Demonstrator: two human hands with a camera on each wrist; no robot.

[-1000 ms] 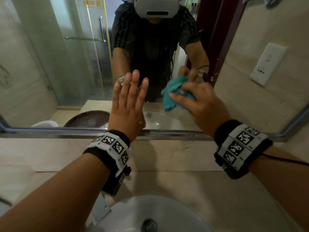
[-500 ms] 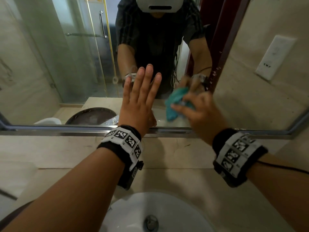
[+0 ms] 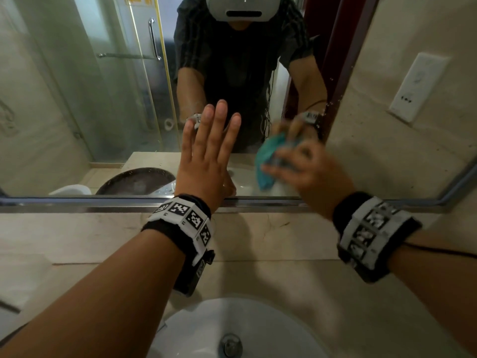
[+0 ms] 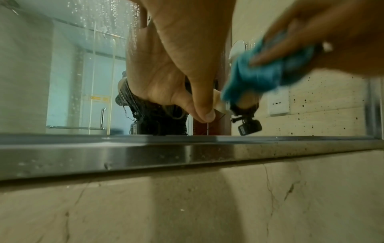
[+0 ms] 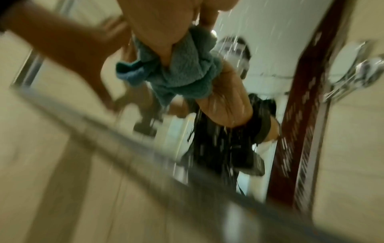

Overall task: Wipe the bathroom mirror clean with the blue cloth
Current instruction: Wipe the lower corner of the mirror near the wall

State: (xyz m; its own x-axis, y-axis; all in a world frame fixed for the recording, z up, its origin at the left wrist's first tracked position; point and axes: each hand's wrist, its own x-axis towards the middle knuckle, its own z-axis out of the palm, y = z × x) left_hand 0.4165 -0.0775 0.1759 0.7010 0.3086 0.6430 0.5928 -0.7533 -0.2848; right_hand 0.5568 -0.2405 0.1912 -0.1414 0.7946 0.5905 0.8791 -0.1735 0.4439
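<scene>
Right hand [image 3: 307, 174] grips the bunched blue cloth [image 3: 268, 161] and presses it to the mirror [image 3: 77, 99], low on the glass, just above the metal bottom frame [image 3: 103, 202]. Hand and cloth are motion-blurred in all three views, so a stroke is under way.

Change vs the earlier head frames: the cloth sat a bit higher on the glass a second ago; now it's closer to the bottom frame and much blurrier. Reads as a downward/scrubbing pass over the lower centre-right patch.

Left hand [image 3: 206, 156] lies flat on the mirror, fingers straight and together, holding nothing. It stays in roughly the same place beside the cloth hand, apparently bracing.

Glass: the left wrist view shows water droplets [image 4: 116, 16] high up, and dark specks [image 4: 324, 102] toward the right. So my judgement is the wipe is early, most of the mirror untouched.

Below: stone backsplash [image 3: 77, 233], white basin [image 3: 232, 324].
</scene>
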